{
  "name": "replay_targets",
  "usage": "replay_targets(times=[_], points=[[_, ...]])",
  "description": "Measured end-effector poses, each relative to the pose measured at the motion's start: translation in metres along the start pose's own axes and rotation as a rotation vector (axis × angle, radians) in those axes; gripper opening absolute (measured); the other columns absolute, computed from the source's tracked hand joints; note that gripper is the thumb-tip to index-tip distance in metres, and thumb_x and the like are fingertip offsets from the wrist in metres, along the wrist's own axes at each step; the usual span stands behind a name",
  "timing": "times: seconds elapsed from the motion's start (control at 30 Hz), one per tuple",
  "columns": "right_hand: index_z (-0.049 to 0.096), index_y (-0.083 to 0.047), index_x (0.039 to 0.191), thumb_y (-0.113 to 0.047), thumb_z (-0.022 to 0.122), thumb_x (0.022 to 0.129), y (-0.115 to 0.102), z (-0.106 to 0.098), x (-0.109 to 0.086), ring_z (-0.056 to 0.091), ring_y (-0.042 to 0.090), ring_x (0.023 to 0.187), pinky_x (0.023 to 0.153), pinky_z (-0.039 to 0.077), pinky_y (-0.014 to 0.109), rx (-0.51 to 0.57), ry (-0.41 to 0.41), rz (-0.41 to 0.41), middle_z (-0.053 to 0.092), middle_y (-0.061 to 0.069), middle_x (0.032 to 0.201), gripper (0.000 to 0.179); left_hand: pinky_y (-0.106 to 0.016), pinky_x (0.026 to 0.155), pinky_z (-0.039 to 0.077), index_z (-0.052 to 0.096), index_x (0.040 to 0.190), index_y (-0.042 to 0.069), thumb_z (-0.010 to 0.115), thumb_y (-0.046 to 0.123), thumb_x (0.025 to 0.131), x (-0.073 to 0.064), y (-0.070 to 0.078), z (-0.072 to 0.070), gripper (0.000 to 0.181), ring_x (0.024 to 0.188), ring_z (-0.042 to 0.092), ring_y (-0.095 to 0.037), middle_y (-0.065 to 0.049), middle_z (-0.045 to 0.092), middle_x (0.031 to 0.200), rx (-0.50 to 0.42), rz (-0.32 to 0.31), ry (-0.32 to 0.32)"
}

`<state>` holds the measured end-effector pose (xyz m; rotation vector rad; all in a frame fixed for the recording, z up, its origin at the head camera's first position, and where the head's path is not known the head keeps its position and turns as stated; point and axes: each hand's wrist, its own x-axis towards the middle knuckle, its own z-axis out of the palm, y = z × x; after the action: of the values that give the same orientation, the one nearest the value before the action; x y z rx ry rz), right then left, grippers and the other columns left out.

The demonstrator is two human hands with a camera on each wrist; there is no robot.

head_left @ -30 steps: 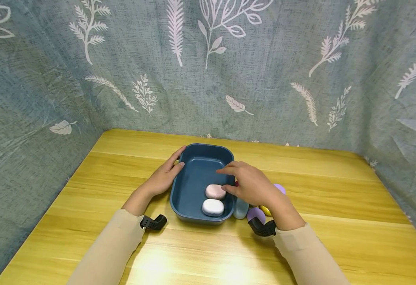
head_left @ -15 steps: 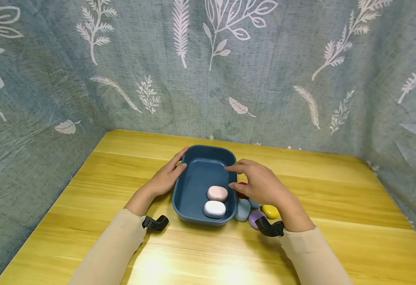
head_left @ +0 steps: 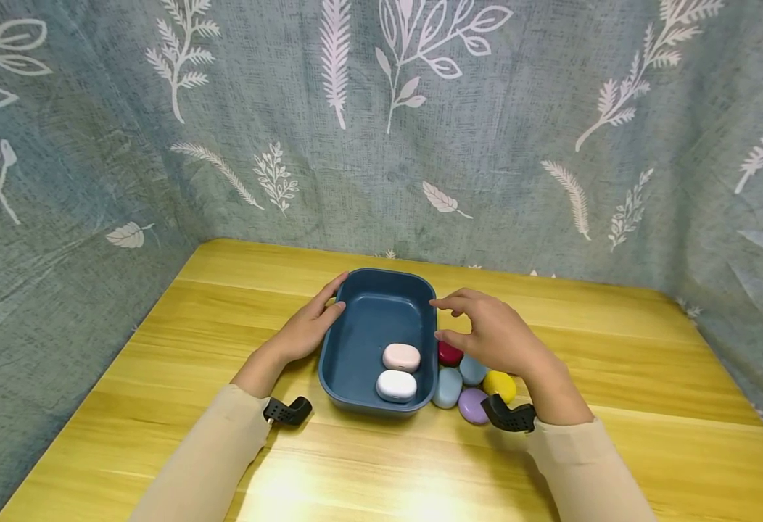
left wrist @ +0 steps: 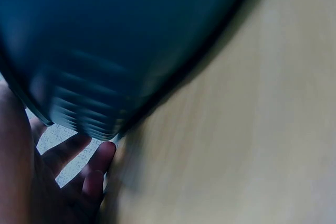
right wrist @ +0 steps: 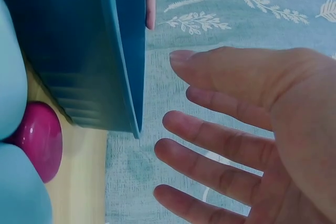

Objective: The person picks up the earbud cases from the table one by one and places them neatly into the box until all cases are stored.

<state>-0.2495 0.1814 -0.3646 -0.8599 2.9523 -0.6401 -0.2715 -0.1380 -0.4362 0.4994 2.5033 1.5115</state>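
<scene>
Tub [head_left: 368, 319] is sitting on the bench [head_left: 616, 355] | front case [head_left: 397, 386] is lying before rear case [head_left: 402, 357] in its near-right part | pieces [head_left: 447, 388] are clustering just right | left grip [head_left: 302, 330] is touching the left wall | right grip [head_left: 497, 330] is hovering opposite | curtain [head_left: 355, 203] is hanging behind

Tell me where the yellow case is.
In the head view, the yellow case lies on the wooden table, right of the blue bin, beside the purple case.

left hand [head_left: 306, 328]: fingers apart, dimly seen, seemingly relaxed | right hand [head_left: 491, 330]: fingers spread, gently bent
</scene>
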Motion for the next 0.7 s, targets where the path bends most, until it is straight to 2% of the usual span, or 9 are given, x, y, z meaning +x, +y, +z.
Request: replay_targets(times=[0.37,0.6,0.7], points=[[0.061,-0.02,0.131,-0.031,0.07,0.089,0.01,-0.003,0.002,0.059,0.023,0.114,0.088,0.051,0.041,0.028,-0.005,0.057,0.06,-0.004,0.129,0.045,-0.053,0.119,0.019,0.012,0.152,0.045,0.035,0.042,0.105,0.001,0.0,0.0,0.053,0.15,0.013,-0.022,0.008,0.011,0.163,0.006,0.011,0.01],[0.062,-0.017,0.128,-0.034,0.071,0.088,0.017,0.001,0.005,0.059,0.027,0.11,0.088,0.051,0.043,0.027,-0.034,0.084,0.063,0.004,0.125,0.044,-0.053,0.119,0.02,0.013,0.152,0.045,0.035,0.036,0.106,0.001,0.001,0.0,0.052,0.15,0.014,-0.023,0.008,0.011,0.163,0.0,-0.002,0.009],[0.062,-0.017,0.128,-0.036,0.071,0.088,0.02,0.003,0.006,0.059,0.027,0.109,0.089,0.051,0.044,0.017,-0.051,0.097,0.064,0.004,0.124,0.044,-0.053,0.119,0.02,0.012,0.152,0.046,0.035,0.039,0.105,0.001,0.001,-0.001,0.052,0.15,0.014,-0.022,0.009,0.011,0.163,0.001,-0.008,0.007]])
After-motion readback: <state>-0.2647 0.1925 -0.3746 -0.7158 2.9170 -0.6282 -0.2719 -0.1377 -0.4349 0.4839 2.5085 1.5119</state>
